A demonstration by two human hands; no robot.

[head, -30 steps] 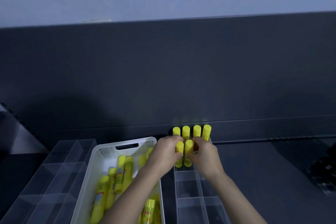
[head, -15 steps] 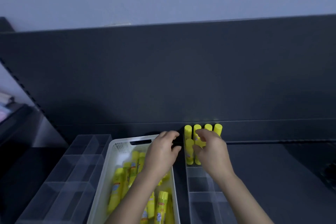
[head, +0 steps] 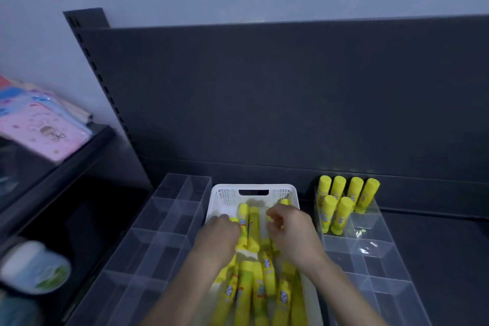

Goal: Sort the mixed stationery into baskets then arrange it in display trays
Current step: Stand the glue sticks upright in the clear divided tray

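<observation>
A white basket point(head: 254, 187) holds several yellow glue sticks point(head: 244, 296) lying flat. Both my hands are down inside it. My left hand point(head: 219, 234) rests palm down on the sticks with its fingers curled; whether it grips one is hidden. My right hand point(head: 292, 230) is curled around a glue stick whose yellow tip point(head: 284, 202) pokes out past the fingers. To the right, a clear display tray point(head: 370, 249) has several glue sticks point(head: 346, 193) standing upright in its far compartments.
A second clear divided tray point(head: 169, 219) lies left of the basket. The dark shelf back panel point(head: 264, 100) rises behind. On the neighbouring shelf at left lie pink pouches point(head: 45, 132) and a blurred round container point(head: 34, 267).
Both hands left the standing glue sticks in the right tray and moved left and down into the basket. My view has swung left, so the tray sits further right.
</observation>
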